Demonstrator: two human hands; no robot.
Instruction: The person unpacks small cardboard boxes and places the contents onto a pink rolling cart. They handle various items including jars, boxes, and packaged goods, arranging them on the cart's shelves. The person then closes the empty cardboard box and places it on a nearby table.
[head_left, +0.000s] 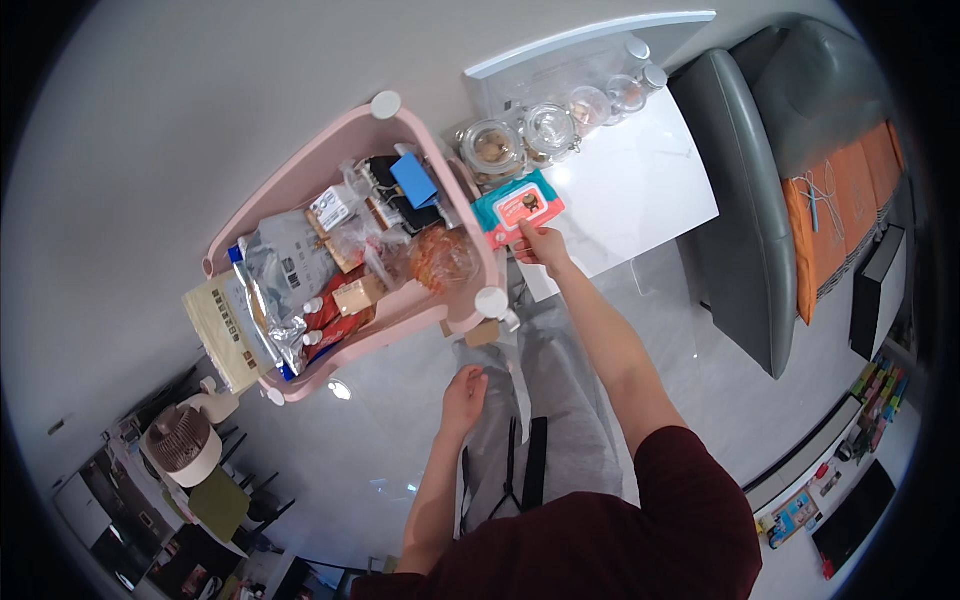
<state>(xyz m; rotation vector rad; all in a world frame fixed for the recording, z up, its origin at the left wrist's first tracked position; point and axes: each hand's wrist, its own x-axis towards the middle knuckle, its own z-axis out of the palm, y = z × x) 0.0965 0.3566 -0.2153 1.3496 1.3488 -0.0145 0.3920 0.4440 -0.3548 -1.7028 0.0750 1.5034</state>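
Observation:
My right hand (541, 247) grips the lower edge of a teal and pink pack of wet wipes (519, 207), between a pink plastic storage cart and a white marbled tabletop (637, 187). Low in front of my body hangs my left hand (465, 395), its fingers loosely curled with nothing seen in them. Packaged goods fill the top basket of the pink cart (405, 330): a blue packet (413, 181), a small white box (331, 208), a clear bag with orange-red contents (442, 259), red pouches with white caps (337, 319) and a beige packet (229, 330) over the left end.
Glass jars with clamp lids (493, 148) and several lidded containers (589, 109) line the table's wall side. A grey leather chair (742, 210) stands right of the table, near orange cushions (847, 195). At lower left is a fan (180, 442).

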